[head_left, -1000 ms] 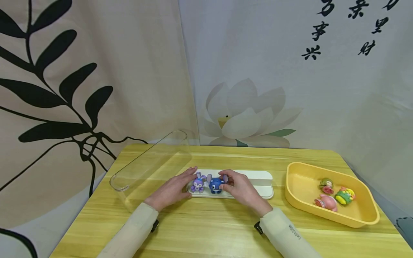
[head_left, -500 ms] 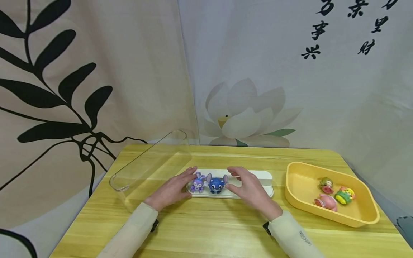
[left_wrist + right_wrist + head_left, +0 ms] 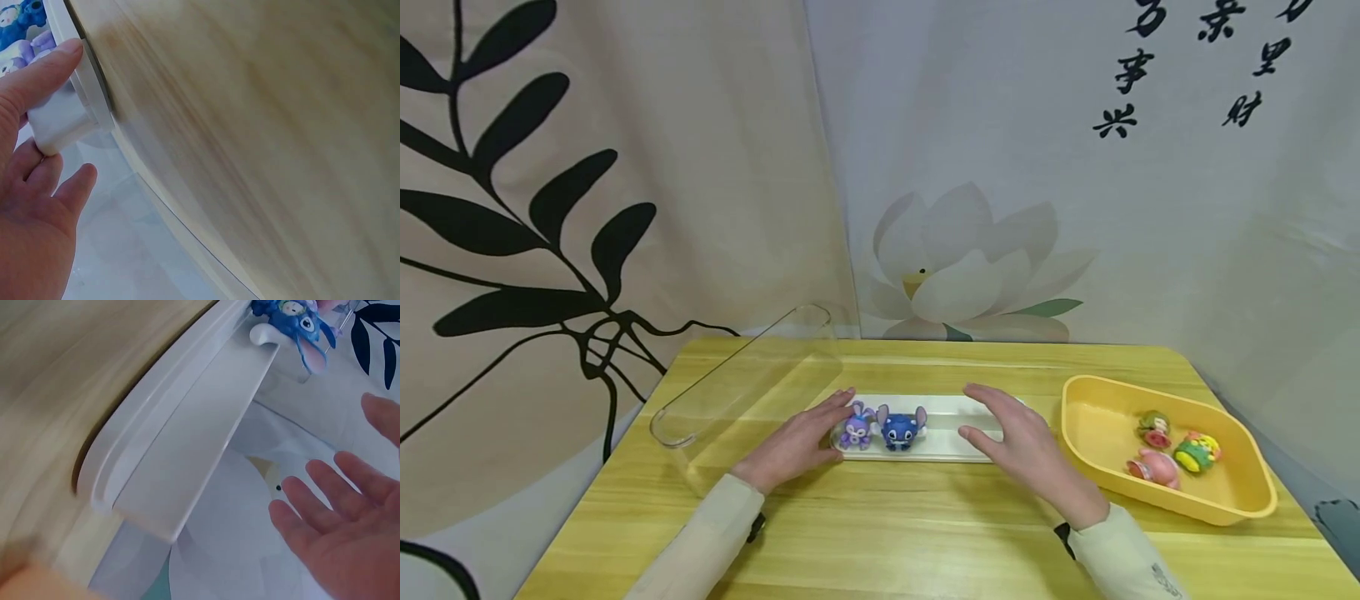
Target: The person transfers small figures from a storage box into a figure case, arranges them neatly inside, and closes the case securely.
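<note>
A white stepped display base [image 3: 946, 450] lies on the wooden table, its left end gripped by my left hand [image 3: 793, 448]. The left wrist view shows the thumb along the front edge and fingers round the end of the base [image 3: 62, 119]. Standing on it are a purple rabbit-like figurine [image 3: 856, 427], close to the left fingertips, and a blue big-eared figurine [image 3: 898, 430] beside it. My right hand [image 3: 1030, 446] hovers over the right part of the base, fingers spread and holding nothing. In the right wrist view the blue figurine [image 3: 294, 319] stands beyond the fingers.
To the right sits a yellow tray [image 3: 1157, 503] with a pink figurine [image 3: 1156, 469], a green-and-yellow figurine [image 3: 1197, 452] and a green-and-red figurine [image 3: 1154, 429]. A clear cover [image 3: 745, 379] rests at the back left. A patterned curtain [image 3: 737, 167] hangs behind the table.
My right hand has let go of the blue figurine and moved right, its fingers spreading. The blue figurine stays standing on the base. My left hand keeps its place.
</note>
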Available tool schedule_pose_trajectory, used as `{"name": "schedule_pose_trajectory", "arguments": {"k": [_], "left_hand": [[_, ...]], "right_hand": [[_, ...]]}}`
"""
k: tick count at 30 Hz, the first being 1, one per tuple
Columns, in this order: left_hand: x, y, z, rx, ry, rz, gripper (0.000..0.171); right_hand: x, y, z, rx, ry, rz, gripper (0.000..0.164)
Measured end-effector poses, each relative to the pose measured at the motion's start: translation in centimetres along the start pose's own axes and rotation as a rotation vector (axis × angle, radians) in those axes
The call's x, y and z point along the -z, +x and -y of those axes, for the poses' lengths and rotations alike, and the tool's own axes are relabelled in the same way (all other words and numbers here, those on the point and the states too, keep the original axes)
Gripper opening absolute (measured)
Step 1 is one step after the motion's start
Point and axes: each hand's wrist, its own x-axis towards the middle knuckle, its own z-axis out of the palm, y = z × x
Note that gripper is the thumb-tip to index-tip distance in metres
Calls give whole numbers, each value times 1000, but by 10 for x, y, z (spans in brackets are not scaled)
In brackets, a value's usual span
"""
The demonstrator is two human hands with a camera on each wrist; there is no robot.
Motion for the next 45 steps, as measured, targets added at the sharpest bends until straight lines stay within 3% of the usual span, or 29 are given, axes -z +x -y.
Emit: {"name": "schedule_pose_trajectory", "arguments": {"k": [13,19,36,45], "left_hand": [[-1,0,-1,14,3,0,76],[0,0,0,7,3,-9,77],[1,0,1,7,-1,3,78],[0,0,1,11,-1,9,78]], "right_hand": [[42,-26,-20,-12,-78,33,63],[58,-40,-38,-25,-121,9,65],[82,-77,-99,-226,-235,124,69],[88,-87,-120,-276,-242,161,75]]}}
